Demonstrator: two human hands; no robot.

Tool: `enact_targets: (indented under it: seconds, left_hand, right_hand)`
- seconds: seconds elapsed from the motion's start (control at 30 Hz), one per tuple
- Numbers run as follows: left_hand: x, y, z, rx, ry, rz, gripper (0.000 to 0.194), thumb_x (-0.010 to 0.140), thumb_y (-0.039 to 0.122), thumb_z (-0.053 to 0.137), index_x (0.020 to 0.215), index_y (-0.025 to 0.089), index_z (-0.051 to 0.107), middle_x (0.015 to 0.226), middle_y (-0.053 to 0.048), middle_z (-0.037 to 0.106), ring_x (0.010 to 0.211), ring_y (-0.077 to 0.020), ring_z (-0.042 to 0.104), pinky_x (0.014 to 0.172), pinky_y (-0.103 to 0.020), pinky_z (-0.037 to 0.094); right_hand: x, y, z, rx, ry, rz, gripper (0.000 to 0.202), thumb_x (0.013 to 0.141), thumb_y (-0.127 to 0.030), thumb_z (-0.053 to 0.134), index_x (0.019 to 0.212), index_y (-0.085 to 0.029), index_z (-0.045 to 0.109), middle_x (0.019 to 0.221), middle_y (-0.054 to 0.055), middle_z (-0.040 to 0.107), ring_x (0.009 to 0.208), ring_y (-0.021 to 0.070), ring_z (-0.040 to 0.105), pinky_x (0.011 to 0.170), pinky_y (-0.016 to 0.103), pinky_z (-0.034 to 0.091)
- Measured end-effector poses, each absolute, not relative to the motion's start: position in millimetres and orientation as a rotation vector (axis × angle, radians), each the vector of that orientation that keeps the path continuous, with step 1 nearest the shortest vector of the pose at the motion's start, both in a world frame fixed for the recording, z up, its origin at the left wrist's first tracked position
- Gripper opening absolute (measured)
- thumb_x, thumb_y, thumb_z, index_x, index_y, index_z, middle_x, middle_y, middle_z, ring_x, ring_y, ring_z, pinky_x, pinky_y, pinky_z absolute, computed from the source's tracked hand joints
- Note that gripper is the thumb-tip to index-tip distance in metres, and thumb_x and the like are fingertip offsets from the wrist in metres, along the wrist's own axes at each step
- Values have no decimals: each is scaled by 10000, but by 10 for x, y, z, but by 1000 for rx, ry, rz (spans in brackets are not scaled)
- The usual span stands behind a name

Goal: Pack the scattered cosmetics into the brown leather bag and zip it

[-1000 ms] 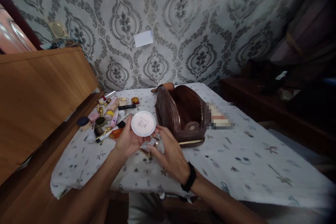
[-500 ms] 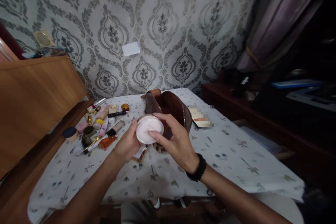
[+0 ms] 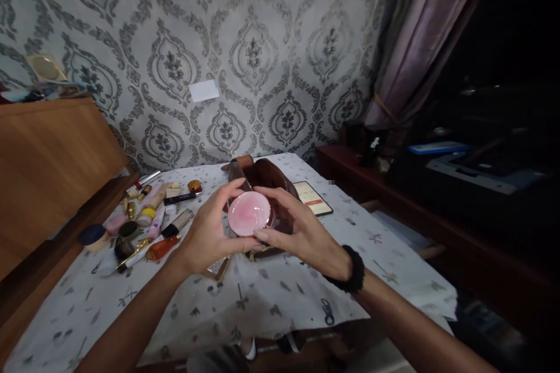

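Observation:
A round, shallow cosmetic jar with a glossy pink face is held up over the table, that face turned toward me. My left hand grips its left side, fingertips at the top edge and thumb beneath. On the opposite side, my right hand, with a black band at the wrist, closes its fingers and thumb on the rim. Just behind both hands sits an open brown bag, partly hidden by them. Below my left hand lies a small gold-edged case, partly covered.
Several cosmetics lie in a cluster at the left, including an orange bottle, a dark-lidded jar and a black tube. A phone with a lit screen rests right of the bag. A wooden cabinet borders the table's left.
Half a second ago a pale white round face showed in my hands; now a glossy pink one does. My left hand has spread around the jar's side. The view has shifted slightly right.

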State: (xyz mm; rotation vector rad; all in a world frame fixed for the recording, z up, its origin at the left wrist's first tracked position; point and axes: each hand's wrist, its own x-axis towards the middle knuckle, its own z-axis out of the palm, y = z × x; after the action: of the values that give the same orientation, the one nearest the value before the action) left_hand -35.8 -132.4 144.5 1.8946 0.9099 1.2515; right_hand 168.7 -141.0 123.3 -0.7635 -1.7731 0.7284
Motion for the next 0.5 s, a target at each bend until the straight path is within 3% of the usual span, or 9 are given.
enact_targets:
  seconds: [0.13,0.27,0.37,0.43,0.5]
  left_hand:
    - [-280,-1247,1463,1919,861,1246,1019,468,193,953,1395,257,534,1184,-77,663,1139,-316,567,1070,-397,353]
    - [-223,-1034,1457,1750,699,1324,1010,545,205,928,1436,243,453,1214,-95,643,1114,-279,591,1036,-375,401]
    - [-229,-824,1422,1835,703,1317,730,754,299,803,1407,229,484,1244,-106,634,1178,-264,578,1071,-379,393]
    - [-241,-717,1378,2088,792,1184,430,843,339,707,1250,221,635,1232,-108,653,1228,-282,556,1126,-416,345]
    - [-252,-658,1319,2388,864,989,260,882,353,645,1096,222,713,1237,-115,660,1263,-309,530,1151,-468,318]
  right_hand:
    - [1780,-1299,1336,-756,-1806,819,675,699,-359,837,1306,-217,575,1209,90,635,1101,255,636,940,414,548]
    - [1804,-1170,1417,-753,-1573,1182,529,683,-390,846,1135,-191,655,1065,54,713,965,208,675,890,376,566]
    - [1790,-1035,1469,-684,-1168,1408,395,766,-463,779,1014,-169,690,976,47,726,851,155,680,845,298,570]
    - [1759,-905,1504,-622,-879,1523,335,842,-476,707,995,-178,689,899,37,717,768,132,669,809,273,577]
    - [1694,-743,1519,-621,-682,1594,301,902,-469,637,985,-183,678,838,34,702,716,128,655,773,267,584]
